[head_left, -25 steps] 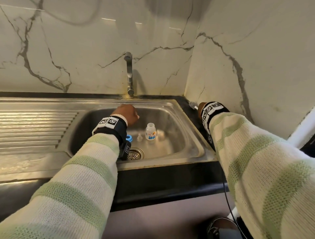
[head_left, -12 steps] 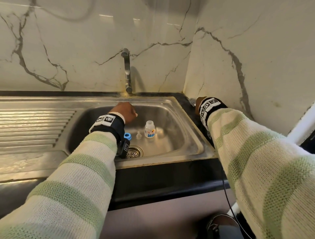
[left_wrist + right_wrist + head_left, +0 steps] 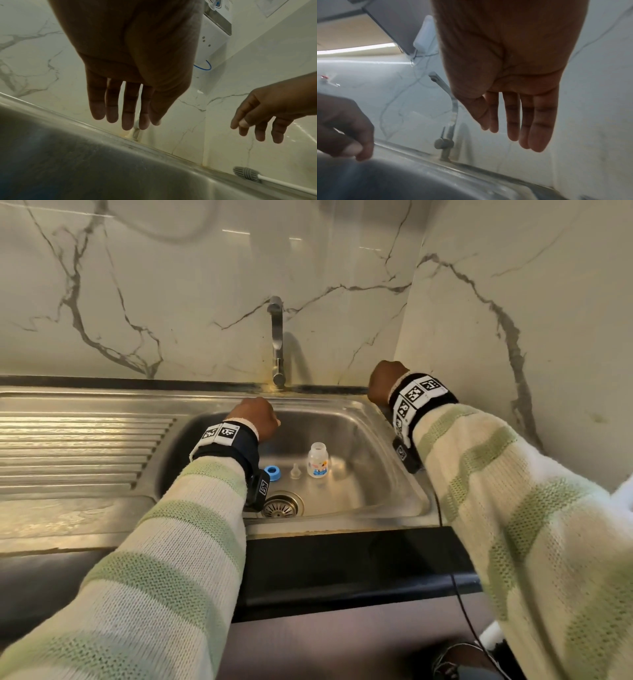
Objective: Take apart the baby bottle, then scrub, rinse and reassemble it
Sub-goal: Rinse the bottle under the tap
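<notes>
The small clear baby bottle (image 3: 318, 459) stands upright and uncapped on the sink floor. Left of it sit the clear nipple (image 3: 295, 471) and the blue collar ring (image 3: 272, 473). My left hand (image 3: 255, 416) hovers over the basin near the back wall, fingers straight and empty (image 3: 126, 115). My right hand (image 3: 385, 381) is raised at the sink's back right corner, right of the tap (image 3: 277, 344); its fingers hang straight and hold nothing (image 3: 518, 125). A grey-headed bottle brush (image 3: 247, 174) with a white handle lies on the sink's right rim.
The steel sink (image 3: 394, 501) has a drain strainer (image 3: 281, 505) at its front. A ribbed draining board (image 3: 75, 453) lies to the left. Marble walls close in behind and to the right. A white wall unit (image 3: 214, 40) hangs above.
My right hand has lifted off the brush on the right rim and moved left toward the tap. The left hand stays over the basin. The bottle parts have not moved.
</notes>
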`<act>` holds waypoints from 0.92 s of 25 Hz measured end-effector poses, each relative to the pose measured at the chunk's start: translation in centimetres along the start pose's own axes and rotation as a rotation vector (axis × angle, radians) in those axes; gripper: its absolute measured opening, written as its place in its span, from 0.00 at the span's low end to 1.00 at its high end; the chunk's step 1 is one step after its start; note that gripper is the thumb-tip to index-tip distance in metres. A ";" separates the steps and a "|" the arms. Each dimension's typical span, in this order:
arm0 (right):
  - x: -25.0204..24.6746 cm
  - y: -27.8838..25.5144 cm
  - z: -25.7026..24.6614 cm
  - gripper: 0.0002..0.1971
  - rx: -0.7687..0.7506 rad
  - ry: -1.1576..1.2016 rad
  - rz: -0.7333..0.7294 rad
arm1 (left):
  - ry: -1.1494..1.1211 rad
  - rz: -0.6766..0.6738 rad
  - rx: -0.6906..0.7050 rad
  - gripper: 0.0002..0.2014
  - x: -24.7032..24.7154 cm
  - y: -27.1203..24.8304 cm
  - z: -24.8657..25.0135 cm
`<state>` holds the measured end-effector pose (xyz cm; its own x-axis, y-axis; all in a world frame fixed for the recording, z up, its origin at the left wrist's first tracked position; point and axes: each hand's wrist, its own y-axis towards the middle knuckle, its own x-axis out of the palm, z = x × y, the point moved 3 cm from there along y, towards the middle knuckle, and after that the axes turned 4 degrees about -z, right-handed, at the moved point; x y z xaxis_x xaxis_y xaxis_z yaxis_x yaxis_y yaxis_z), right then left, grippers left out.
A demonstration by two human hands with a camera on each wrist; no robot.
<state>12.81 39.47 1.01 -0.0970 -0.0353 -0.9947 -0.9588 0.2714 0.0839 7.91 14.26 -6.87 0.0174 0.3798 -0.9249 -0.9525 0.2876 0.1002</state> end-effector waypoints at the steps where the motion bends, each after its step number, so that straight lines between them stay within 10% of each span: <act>1: 0.0 0.3 -1.5 0.10 -0.033 0.044 0.014 | 0.004 0.000 -0.014 0.14 -0.1 0.1 -0.4; 9: 9.0 2.6 -8.8 0.09 -0.141 0.075 -0.123 | -0.061 -0.003 -0.077 0.13 0.4 1.2 -4.4; 23: 19.3 7.3 -7.4 0.28 -0.145 -0.038 -0.323 | 0.013 -0.161 -0.041 0.11 5.0 4.1 -4.3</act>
<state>2.00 33.65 -17.14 0.2247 -0.0604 -0.9726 -0.9665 0.1130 -0.2303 2.82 13.60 -12.70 0.1671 0.3204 -0.9324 -0.9494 0.3074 -0.0645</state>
